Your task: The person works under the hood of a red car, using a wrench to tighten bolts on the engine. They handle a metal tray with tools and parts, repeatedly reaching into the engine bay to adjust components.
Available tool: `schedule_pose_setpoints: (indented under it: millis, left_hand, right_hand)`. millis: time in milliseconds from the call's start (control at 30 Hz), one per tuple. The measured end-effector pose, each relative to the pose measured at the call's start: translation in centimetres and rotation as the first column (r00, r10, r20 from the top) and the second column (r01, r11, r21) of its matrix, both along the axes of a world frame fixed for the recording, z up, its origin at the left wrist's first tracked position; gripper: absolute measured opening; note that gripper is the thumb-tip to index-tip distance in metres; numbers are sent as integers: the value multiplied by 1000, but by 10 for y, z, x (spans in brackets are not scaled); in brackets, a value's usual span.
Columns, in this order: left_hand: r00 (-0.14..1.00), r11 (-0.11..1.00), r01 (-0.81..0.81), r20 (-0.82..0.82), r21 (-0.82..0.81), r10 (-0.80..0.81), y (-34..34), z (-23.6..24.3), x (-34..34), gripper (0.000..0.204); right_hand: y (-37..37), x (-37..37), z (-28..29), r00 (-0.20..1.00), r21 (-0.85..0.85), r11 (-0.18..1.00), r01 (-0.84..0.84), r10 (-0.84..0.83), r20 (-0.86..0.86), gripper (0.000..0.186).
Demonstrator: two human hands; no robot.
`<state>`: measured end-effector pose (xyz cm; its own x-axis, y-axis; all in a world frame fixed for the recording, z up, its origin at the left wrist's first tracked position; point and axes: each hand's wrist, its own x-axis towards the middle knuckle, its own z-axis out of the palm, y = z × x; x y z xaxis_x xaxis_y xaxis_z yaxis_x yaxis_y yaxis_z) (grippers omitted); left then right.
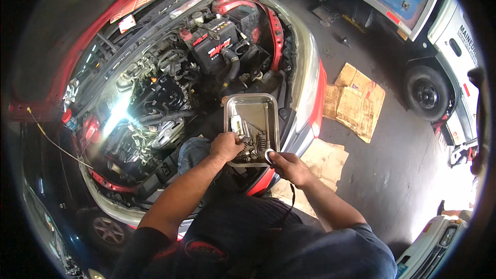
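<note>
Right grip (pixel 292 168), seen from the head camera, is clenched on a round, pale-rimmed piece (pixel 268 156), pinched at the fingertips over the near right corner of a metal tray (pixel 251 96). Left grip (pixel 227 147) reaches over the tray's left wall, fingers curled downward; the details there are too small and dark to tell whether it grasps a part or only touches one. Between the two grips lies a coil spring (pixel 262 141), just ahead and to the left of the right one, which seems slightly nearer; its long axis runs roughly away from the body. The spring looks dark and oily, with small metal parts (pixel 250 152) clustered to its left. Just ahead of the left grip, a white tube (pixel 235 120) lies lengthwise along the near wall. Ahead of the right grip, a slim metal rod (pixel 267 121) follows the opposite wall.
</note>
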<state>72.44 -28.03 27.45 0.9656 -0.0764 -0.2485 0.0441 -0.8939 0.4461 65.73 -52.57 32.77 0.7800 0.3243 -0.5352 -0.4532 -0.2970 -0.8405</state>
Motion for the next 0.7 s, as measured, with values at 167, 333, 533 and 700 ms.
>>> schedule_pose_setpoints:
  millis: [167, 333, 533, 700]
  left_hand:
    - [962, 913, 201, 247, -354, -115, 13, 36, -27, 24]
    - [812, 654, 580, 275, -485, -515, 30, 85, -60, 23]
    - [801, 600, 318, -130, -734, -584, 51, 96, -105, 26]
    - [775, 507, 35, -297, -861, -558, 60, 86, -125, 25]
  right_hand:
    - [26, 11, 18, 997, 220, 973, 69, -65, -29, 52]
    - [41, 6, 29, 981, 532, 844, 68, 42, -192, 45]
    - [50, -18, 24, 938, 602, 792, -98, 276, -210, 48]
    - [51, -26, 12, 814, 693, 718, -58, 436, -384, 43]
